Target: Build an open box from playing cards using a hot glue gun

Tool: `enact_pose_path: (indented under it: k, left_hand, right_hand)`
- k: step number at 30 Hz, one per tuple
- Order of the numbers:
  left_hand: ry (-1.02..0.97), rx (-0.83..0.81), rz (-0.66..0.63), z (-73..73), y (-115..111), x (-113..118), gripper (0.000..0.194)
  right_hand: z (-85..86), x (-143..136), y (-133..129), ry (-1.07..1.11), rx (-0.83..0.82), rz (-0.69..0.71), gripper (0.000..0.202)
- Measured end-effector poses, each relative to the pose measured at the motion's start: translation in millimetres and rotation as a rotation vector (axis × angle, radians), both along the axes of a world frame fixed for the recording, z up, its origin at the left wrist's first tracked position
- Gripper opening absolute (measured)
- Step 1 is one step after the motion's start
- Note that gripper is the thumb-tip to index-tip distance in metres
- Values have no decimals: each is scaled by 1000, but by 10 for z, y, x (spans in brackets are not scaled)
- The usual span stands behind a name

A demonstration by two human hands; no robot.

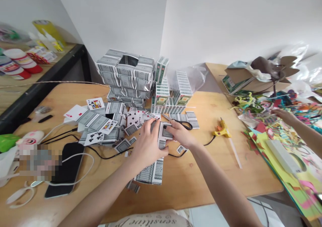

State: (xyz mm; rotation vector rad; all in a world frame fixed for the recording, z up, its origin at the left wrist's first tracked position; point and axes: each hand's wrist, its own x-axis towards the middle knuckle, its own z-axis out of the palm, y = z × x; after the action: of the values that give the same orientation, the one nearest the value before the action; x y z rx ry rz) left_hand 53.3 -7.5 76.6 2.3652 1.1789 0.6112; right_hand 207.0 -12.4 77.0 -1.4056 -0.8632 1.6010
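Observation:
A small piece made of grey-backed playing cards (162, 133) is held between both hands over the middle of the wooden table. My left hand (150, 141) closes on its left side. On its right side are the bent fingers of my right hand (177, 133). Below my left hand lies a larger card-covered block (151, 173), partly hidden by that hand. Black-handled scissors (183, 122) rest just beyond my right hand. Loose cards (136, 118) are scattered behind and to the left, some face up.
Behind stand a tall card-covered structure (125, 72) and stacked card boxes (183, 86). A yellow glue gun (222, 129) lies right, its cable crossing the table. A phone (66, 166) lies left. Another person's hand (284, 114) reaches over colourful paper scraps (274, 149).

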Motion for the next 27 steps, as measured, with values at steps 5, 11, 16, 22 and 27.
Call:
enact_pose_path:
  k: [5,11,16,22,27]
  left_hand:
    - [-26,8,-1,-20,13,13,80]
    - [-48,0,-13,-26,23,7,79]
    - [-78,-11,-10,-7,19,7,79]
    - [-96,-13,6,11,16,8,75]
    - [-97,3,6,3,18,5,75]
  right_hand:
    - [-9,32,5,24,-2,10,17]
    - [-41,44,14,67,10,5,16]
    - [-40,30,9,116,5,-13,16]
    - [-40,23,4,161,-7,-41,19]
    - [-45,27,3,184,-16,-47,21]
